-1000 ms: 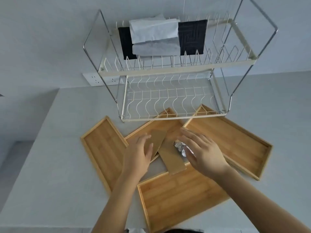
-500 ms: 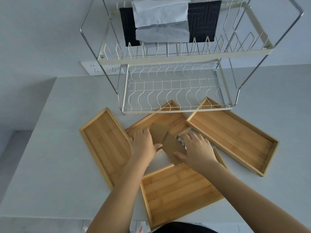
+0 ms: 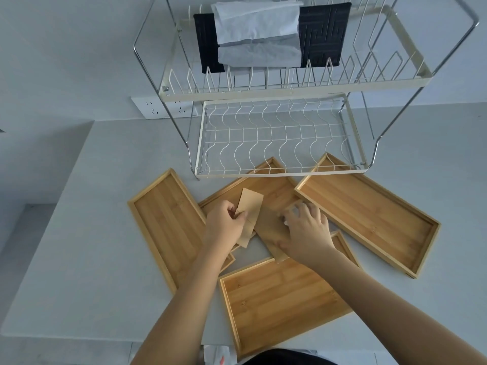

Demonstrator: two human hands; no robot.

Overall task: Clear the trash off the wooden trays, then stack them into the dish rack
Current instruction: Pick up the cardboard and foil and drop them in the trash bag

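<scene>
Several wooden trays lie on the grey counter: a left tray [image 3: 163, 219], a middle tray [image 3: 274, 188] partly under the rack, a right tray [image 3: 369, 214] and a near tray [image 3: 279, 304]. My left hand [image 3: 224, 222] pinches a light brown cardboard strip [image 3: 250, 204] and lifts it off the middle tray. My right hand [image 3: 305, 233] presses on a darker cardboard piece [image 3: 266, 227], its fingers curled over a crumpled foil ball [image 3: 292, 210] that is mostly hidden. The two-tier wire dish rack [image 3: 279, 143] stands behind the trays.
On the rack's upper tier lie a black mat [image 3: 324, 32] and folded white paper towels [image 3: 258, 35]. A wall socket strip [image 3: 160, 108] sits at the back left. The counter's left edge [image 3: 52, 212] drops to the floor. White scrap [image 3: 216, 354] lies below the near edge.
Both hands have closed on the trash: the left now pinches the light cardboard strip and raises it, the right has curled over the foil ball and darker cardboard. The view has shifted closer.
</scene>
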